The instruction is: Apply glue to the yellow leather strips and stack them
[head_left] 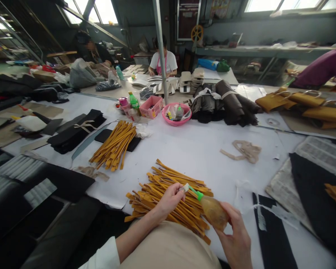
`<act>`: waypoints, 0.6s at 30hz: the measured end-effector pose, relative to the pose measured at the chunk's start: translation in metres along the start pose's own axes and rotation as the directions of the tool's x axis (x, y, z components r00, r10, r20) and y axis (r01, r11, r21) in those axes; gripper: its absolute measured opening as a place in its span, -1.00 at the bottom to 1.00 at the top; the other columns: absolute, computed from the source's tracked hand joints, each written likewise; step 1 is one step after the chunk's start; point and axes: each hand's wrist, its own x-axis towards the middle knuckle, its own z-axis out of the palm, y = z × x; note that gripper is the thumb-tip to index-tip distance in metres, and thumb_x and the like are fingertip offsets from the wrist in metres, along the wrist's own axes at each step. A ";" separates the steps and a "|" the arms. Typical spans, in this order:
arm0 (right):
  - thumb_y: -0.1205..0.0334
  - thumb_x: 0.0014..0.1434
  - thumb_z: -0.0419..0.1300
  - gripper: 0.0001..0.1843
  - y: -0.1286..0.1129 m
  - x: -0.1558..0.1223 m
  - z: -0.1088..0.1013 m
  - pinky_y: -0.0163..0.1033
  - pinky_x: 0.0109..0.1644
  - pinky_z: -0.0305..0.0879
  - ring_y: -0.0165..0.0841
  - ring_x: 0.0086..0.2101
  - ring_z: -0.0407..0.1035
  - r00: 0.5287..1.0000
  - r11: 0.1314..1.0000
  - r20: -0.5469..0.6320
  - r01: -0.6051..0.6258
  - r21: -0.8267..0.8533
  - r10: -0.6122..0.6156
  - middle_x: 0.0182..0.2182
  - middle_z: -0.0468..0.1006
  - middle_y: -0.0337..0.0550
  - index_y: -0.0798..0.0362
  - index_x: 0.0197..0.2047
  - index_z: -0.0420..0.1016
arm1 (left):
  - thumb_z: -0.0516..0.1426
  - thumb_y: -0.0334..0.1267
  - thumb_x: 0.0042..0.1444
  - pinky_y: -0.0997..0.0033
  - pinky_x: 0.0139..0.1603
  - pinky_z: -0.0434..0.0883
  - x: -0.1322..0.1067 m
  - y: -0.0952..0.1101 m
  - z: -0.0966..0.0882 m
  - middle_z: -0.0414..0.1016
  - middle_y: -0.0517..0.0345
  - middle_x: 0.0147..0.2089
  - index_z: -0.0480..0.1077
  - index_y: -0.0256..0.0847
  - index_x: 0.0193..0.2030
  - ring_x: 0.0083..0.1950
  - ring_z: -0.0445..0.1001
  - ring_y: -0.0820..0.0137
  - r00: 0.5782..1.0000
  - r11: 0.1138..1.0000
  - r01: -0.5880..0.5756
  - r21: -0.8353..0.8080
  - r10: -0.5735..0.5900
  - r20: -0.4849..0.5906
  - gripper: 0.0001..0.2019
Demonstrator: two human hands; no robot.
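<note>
My right hand (235,229) is wrapped round a squeeze bottle (214,212) with a cloudy amber body and a green nozzle. The bottle is tilted, its nozzle pointing up and left towards my left hand (169,200). Pinched in my left fingertips is a small white piece (186,187) at the nozzle's tip; whether it is tissue or a cap I cannot make out. Below both hands, a spread of mustard-brown leather straps (148,200) lies on the white-covered table (201,149).
A second pile of straps (114,144) lies left, near tied black pieces (77,130). Farther back stand a pink basket (176,120), a pink box (151,108) and dark rolls (229,102). A beige tie (243,151) and black strips (274,231) lie right. Other people work beyond.
</note>
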 end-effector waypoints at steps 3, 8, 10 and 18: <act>0.22 0.17 0.32 -0.46 -0.004 -0.003 0.000 -0.09 0.03 0.43 -0.16 0.02 0.38 0.996 0.998 -0.068 -0.058 0.039 0.061 0.06 0.44 -0.06 -0.09 0.20 0.33 | 0.05 -0.22 0.19 0.43 -0.32 0.18 -0.001 0.002 0.000 0.36 0.25 -0.47 0.32 -0.22 -0.37 -0.43 0.24 0.46 1.000 1.000 0.019 0.006 -0.019 -0.020 -0.84; 0.12 0.16 0.33 -0.47 -0.010 -0.007 0.007 -0.10 -0.01 0.46 -0.15 -0.02 0.41 0.984 0.982 -0.014 -0.175 0.066 0.176 0.05 0.45 -0.06 -0.10 0.18 0.35 | 0.08 -0.14 0.18 0.46 -0.42 0.10 0.000 0.004 0.002 0.32 0.28 -0.50 0.32 -0.22 -0.39 -0.49 0.15 0.49 0.999 0.999 0.039 -0.007 -0.040 -0.019 -0.79; 0.08 0.14 0.34 -0.47 -0.009 -0.007 0.011 -0.11 -0.03 0.47 -0.17 -0.05 0.43 0.972 0.972 -0.025 -0.232 0.049 0.233 0.04 0.47 -0.08 -0.10 0.17 0.37 | 0.08 -0.12 0.18 0.47 -0.46 0.07 0.001 0.003 0.002 0.33 0.28 -0.50 0.33 -0.23 -0.36 -0.52 0.11 0.51 0.999 0.999 0.041 -0.026 -0.041 -0.012 -0.78; 0.05 0.08 0.39 -0.40 -0.007 -0.006 0.015 -0.15 -0.03 0.47 -0.19 -0.08 0.45 0.951 0.943 -0.032 -0.300 0.141 0.308 0.04 0.47 -0.08 -0.07 0.16 0.37 | 0.09 -0.12 0.17 0.48 -0.51 0.02 0.002 0.005 0.002 0.31 0.30 -0.53 0.31 -0.22 -0.38 -0.57 0.04 0.54 0.998 0.998 0.060 -0.037 -0.061 -0.032 -0.78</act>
